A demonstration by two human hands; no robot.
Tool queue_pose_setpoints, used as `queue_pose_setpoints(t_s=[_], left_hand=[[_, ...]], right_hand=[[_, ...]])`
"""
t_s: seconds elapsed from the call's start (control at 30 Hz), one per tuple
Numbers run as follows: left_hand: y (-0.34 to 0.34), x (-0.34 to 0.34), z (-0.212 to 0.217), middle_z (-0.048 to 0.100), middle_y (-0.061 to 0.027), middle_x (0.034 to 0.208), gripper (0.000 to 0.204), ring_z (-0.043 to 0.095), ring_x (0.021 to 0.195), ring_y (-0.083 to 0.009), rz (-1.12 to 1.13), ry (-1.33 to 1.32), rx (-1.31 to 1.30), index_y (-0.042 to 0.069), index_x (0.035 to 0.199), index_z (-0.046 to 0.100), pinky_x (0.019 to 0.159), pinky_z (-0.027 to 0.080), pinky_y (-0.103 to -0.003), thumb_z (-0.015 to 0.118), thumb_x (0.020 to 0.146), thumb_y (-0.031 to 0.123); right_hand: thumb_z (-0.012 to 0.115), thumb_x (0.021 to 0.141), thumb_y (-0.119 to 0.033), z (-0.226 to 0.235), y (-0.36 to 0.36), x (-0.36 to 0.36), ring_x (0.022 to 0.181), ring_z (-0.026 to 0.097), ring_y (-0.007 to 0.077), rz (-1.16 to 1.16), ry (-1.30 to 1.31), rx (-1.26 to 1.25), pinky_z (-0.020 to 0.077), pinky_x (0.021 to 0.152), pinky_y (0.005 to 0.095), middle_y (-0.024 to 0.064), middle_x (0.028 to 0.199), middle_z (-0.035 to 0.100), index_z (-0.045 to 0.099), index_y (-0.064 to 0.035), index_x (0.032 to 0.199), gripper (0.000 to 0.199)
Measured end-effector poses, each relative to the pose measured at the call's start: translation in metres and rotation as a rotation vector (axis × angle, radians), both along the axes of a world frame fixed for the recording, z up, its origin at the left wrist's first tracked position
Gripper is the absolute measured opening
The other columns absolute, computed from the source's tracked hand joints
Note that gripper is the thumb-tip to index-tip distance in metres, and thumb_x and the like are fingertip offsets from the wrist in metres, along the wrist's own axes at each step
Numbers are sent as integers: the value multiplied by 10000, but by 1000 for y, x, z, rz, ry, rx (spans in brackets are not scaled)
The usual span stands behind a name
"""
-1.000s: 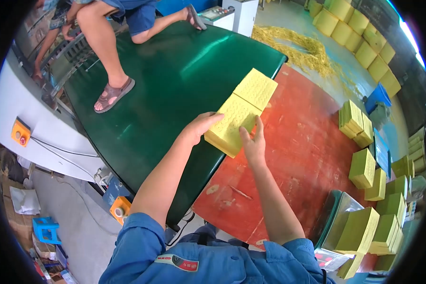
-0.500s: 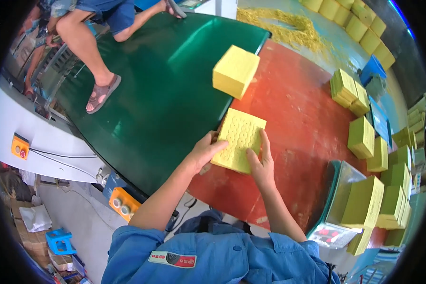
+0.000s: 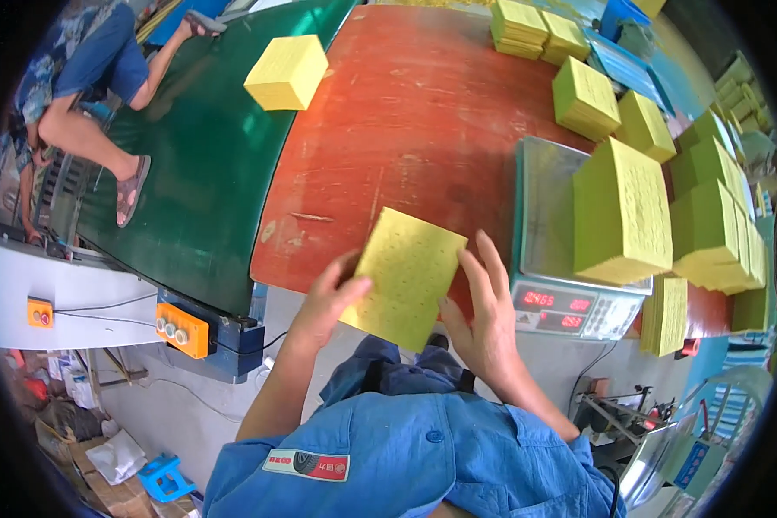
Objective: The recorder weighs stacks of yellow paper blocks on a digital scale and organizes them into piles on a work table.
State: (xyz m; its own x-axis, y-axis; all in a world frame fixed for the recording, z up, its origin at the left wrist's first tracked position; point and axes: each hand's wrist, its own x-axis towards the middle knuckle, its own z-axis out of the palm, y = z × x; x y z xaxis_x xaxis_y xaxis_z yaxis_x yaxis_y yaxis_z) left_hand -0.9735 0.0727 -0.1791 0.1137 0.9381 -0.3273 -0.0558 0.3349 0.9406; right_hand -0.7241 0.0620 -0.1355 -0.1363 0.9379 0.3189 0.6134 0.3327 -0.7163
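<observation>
the yellow stack (image 3: pixel 404 281) has come away from the seam where the green belt (image 3: pixel 198 164) meets the red surface (image 3: pixel 397 112) and now hangs over that surface's near edge, which puts it clear of the belt. the left hand (image 3: pixel 321 306) pinches its left side, thumb on top; the right hand (image 3: pixel 483 324) has its fingers spread along the right side, contact hard to tell. a yellow block (image 3: pixel 285 76) remains at the belt's edge; to the right, a scale (image 3: pixel 546 203) bears a tall pile (image 3: pixel 622 211).

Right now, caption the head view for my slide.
Left hand gripping a yellow piece, right hand at its edge, near a red table and scale.
</observation>
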Motion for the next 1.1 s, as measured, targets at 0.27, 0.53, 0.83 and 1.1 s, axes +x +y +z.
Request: queue_pose_setpoints(t_s=[0.27, 0.53, 0.83, 1.1], left_hand=[[-100, 59, -5, 475, -117, 1470, 675, 446, 1337, -267, 361, -190, -290, 141, 1487, 381, 1024, 347, -553, 496, 969, 558], [-87, 69, -17, 555, -18, 1390, 551, 537, 1206, -227, 381, -313, -345, 195, 1399, 467, 912, 388, -472, 501, 967, 536], [-77, 22, -45, 550, -112, 1376, 605, 524, 1282, -277, 263, -490, -212, 33, 1454, 405, 1070, 423, -417, 568, 954, 332], [-59, -3, 44, 565, -152, 1350, 809, 570, 1228, -257, -209, -312, -214, -16, 1422, 427, 995, 484, -377, 745, 755, 313]], right_hand=[[658, 861, -430, -36, 88, 0, 917, 694, 368, 159, -203, -288, 541, 800, 474, 199, 942, 711, 632, -11, 1049, 459], [628, 899, -477, -36, 11, 22, 887, 675, 393, 16, -148, -310, 540, 776, 483, 237, 974, 669, 610, 2, 1074, 510], [691, 898, -364, 4, -4, 45, 1012, 650, 416, 81, -3, -90, 533, 868, 471, 237, 1111, 655, 535, -1, 1310, 571], [529, 991, -540, -25, 51, 38, 1227, 584, 251, 557, 411, -787, 480, 1002, 394, 177, 1329, 612, 533, 24, 1364, 676]])
